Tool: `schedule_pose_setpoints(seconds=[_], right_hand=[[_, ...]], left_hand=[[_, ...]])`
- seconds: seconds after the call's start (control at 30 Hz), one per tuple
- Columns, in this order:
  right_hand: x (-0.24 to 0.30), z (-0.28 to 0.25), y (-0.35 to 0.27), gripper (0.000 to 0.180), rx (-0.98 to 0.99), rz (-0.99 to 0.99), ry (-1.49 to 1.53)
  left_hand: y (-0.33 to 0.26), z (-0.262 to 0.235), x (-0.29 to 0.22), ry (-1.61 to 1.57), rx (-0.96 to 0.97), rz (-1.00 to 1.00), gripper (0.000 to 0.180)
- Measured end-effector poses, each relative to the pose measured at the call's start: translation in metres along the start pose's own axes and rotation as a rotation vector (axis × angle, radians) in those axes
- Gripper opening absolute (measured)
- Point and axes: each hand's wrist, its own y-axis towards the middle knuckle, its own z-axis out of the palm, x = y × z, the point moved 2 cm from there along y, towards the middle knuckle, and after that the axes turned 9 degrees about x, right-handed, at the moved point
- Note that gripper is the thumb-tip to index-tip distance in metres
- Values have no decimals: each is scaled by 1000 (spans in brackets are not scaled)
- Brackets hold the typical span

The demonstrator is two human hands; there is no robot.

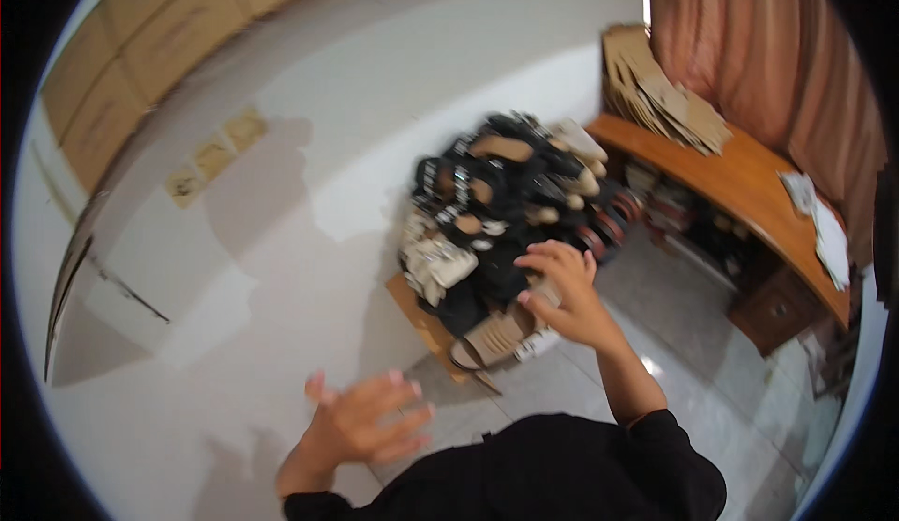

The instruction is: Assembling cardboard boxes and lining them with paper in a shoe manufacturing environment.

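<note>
A heaped pile of shoes and sandals, mostly black with some beige and cream ones, stands against the white wall. My right hand is raised over the near right part of the pile, fingers apart and nothing in them. Under it lies a beige strapped sandal at the pile's front edge. Lower left, my left hand hangs in the air away from the pile, its spread fingers slightly blurred and holding nothing. Whether the right fingertips touch any shoe I cannot tell.
A cardboard box shows under the pile's left side. To the right curves a wooden desk bearing folded cardboard sheets and white papers. More footwear sits beneath it. Large cartons are stacked at the upper left. Grey tiles cover the floor.
</note>
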Motion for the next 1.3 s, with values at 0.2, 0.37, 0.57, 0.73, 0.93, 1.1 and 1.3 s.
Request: schedule_pose_setpoints(seconds=[0.2,0.37,0.57,0.73,0.93,1.1,1.3], right_hand=[[-89,-114,-110,35,-422,326,-94],[-131,-181,-195,33,-543,501,-245],[-178,-228,-239,31,-593,633,-338],[-231,-257,-242,29,-664,666,-365],[-306,-324,-210,26,-669,620,-408],[-372,-392,-163,25,-641,587,-499],[-484,-422,-120,23,-579,606,-228]], left_hand=[[109,117,-28,-596,-383,-610,16],[221,154,-75,-619,-212,-448,15],[322,199,-118,-814,-233,-332,16],[403,246,-128,-837,-130,-219,15],[511,308,-124,-858,-170,-207,16],[613,342,-104,-859,-229,-238,15],[720,412,-78,-906,-321,-318,18]])
